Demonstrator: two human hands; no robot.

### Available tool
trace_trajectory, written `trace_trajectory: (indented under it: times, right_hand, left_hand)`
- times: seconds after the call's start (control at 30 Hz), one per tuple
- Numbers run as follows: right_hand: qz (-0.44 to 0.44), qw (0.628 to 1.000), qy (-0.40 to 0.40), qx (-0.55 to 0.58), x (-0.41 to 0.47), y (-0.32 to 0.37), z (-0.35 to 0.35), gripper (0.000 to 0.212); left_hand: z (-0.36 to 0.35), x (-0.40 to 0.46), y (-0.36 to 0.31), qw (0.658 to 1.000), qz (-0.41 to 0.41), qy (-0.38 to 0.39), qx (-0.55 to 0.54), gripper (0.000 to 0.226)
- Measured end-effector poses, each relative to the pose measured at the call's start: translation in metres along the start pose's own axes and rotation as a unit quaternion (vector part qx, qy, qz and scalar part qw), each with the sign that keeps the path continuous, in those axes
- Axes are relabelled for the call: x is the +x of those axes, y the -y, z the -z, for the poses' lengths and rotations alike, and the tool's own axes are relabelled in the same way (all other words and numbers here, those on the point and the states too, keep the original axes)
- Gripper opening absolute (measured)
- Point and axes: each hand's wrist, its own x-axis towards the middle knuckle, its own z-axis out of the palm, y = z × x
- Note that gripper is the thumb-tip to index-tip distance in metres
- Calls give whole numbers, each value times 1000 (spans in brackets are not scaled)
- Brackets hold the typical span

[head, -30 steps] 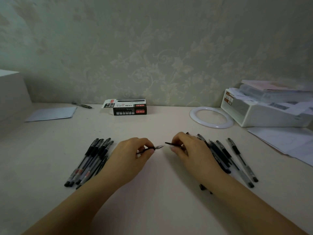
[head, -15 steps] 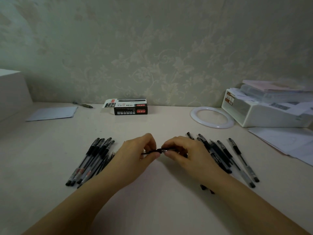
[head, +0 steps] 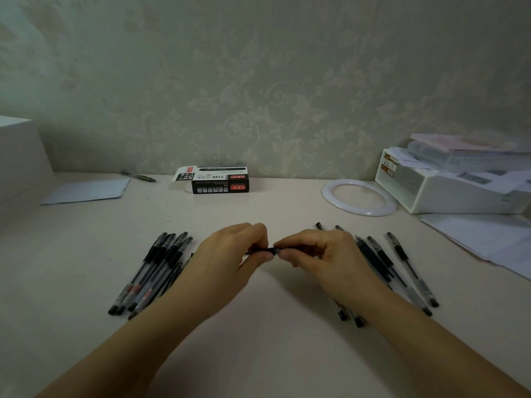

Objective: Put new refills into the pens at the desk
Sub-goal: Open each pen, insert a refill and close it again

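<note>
Pen in hand: a black pen [head: 271, 250] lies level just above the tabletop [head: 258, 340], between the two hands at the middle of the view.
Left hand: the left hand [head: 230, 262] has its fingers [head: 260, 229] curled down over the pen's left end, with the thumb pinching from below.
Right hand: the right hand [head: 324, 259] pinches the pen's right part between thumb and forefinger; the other fingers are curled.
Left pile: a bunch of black pens [head: 152, 271] lies fanned on the tabletop just left of the left forearm; at least five caps show, the rest overlap too much to count.
Right pile: a second group of pens [head: 399, 268] lies beside and partly under the right wrist; about six or seven show.
Refill box: a black and white carton [head: 219, 180] rests near the wall with its end flap open; its contents cannot be seen.
White bin: a white storage box [head: 448, 191] at the right holds stacked papers and clear plastic cases.
Other items: one white ring [head: 359, 196], loose sheets [head: 482, 239], one paper [head: 86, 191] and one lone pen [head: 139, 176] at the far left.
</note>
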Motion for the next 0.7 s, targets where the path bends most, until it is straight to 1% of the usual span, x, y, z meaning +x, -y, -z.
trace_trajectory:
  times: [0.23,0.37,0.47,0.57,0.63,0.7]
  right_hand:
    - [0,1000,1,-3,0,0,-1,14]
    - [10,1000,-6,-18,1,0,0,14]
    - [29,997,-26,-63,3,1,-5,18]
    - [36,990,-63,-124,4,-2,-6,32]
    - [23,978,-91,-185,4,-7,-1,28]
    - [-2,961,-111,-252,4,-12,6,16]
  left_hand:
    - [-1,0,-1,1000,-4,-12,-7,13]
    - [-3,-1,0,999,10,-25,-22,13]
    - [-7,-2,-1,998,28,-45,-39,12]
    - [-5,0,5,992,78,-101,-20,9]
    - [6,1,19,979,133,-151,16,9]
    - [19,0,36,959,212,-170,79,10]
